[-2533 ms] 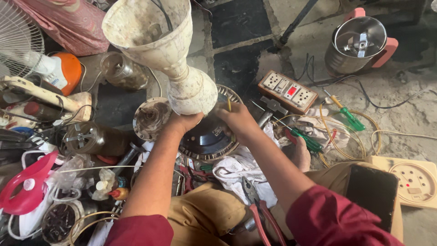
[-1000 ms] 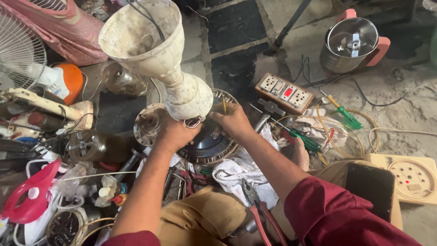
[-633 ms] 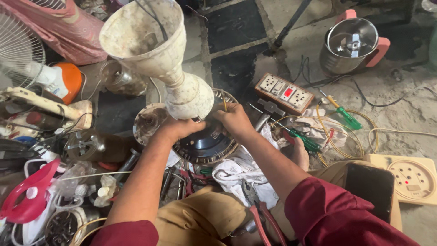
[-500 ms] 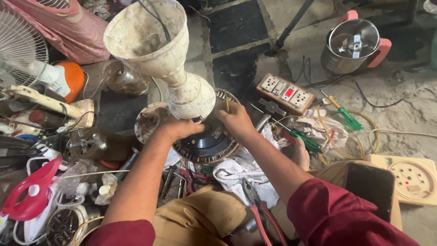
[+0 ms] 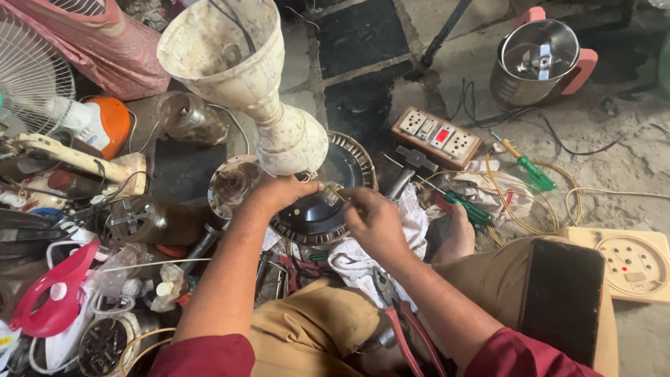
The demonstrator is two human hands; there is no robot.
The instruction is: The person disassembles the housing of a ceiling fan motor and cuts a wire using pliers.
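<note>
- A cream, funnel-shaped fan housing (image 5: 241, 84) with a bulbous lower end stands tilted in the upper centre of the frame, its wide mouth toward the upper left.
- The left hand (image 5: 279, 192) cups the bulbous base from below, fingers curled against it.
- The right hand (image 5: 373, 220), just right of centre, pinches a small thin part (image 5: 333, 195) between fingertips, close to the base of the housing.
- Beneath both hands lies a round, dark metal disc (image 5: 321, 209) with a ribbed rim, on the floor.
- Toward the upper right, a wooden switchboard (image 5: 436, 136) with sockets lies near a steel mixer jar (image 5: 534, 59).
- Two green-handled screwdrivers (image 5: 534, 171) lie right of centre among yellow wires.
- A white table fan (image 5: 42, 84) sits at the far left.
- A black phone (image 5: 562, 300) rests on the person's knee, lower right.
</note>
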